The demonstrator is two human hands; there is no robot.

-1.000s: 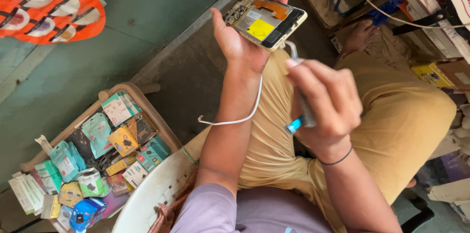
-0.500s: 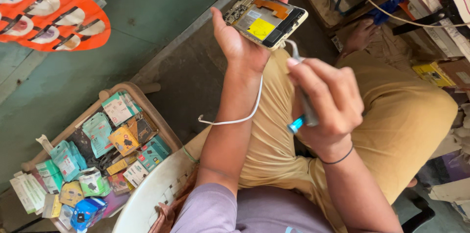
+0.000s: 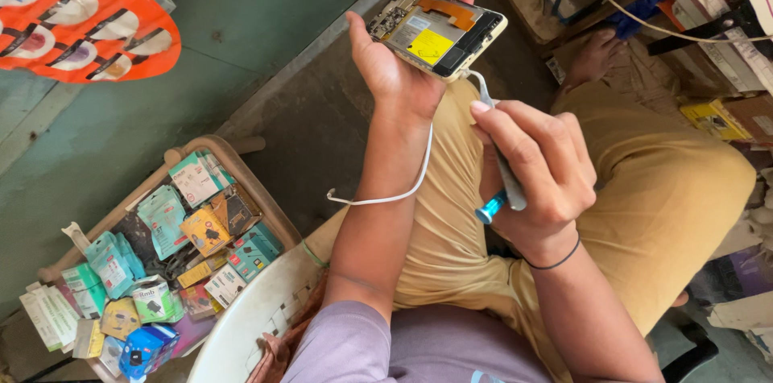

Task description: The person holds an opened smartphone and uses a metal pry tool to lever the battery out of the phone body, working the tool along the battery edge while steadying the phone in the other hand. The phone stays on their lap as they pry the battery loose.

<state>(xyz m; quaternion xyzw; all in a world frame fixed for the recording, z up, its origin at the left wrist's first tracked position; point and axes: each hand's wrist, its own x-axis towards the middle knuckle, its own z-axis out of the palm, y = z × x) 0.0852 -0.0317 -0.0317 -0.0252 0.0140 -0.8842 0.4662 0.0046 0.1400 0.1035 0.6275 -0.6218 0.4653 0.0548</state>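
My left hand (image 3: 398,69) holds an opened phone (image 3: 435,33) with its back cover off, showing a yellow label, an orange ribbon and circuit parts. A white cable (image 3: 394,194) hangs from the phone's lower end and loops down past my left wrist. My right hand (image 3: 535,178) grips a slim grey tool with a blue end (image 3: 501,190), its thin tip pointing up toward the phone's lower edge. Both hands hover above my lap in tan trousers (image 3: 644,182).
A wooden tray (image 3: 258,190) of small packaged accessories sits at lower left beside a white plastic chair edge (image 3: 250,318). An orange display card (image 3: 72,20) hangs at upper left. Cluttered boxes and cables (image 3: 717,20) fill the right side. A bare foot (image 3: 592,57) rests near them.
The phone and both hands have held nearly still. The right hand with the tool has shifted slightly, its tip staying by the phone's lower edge.
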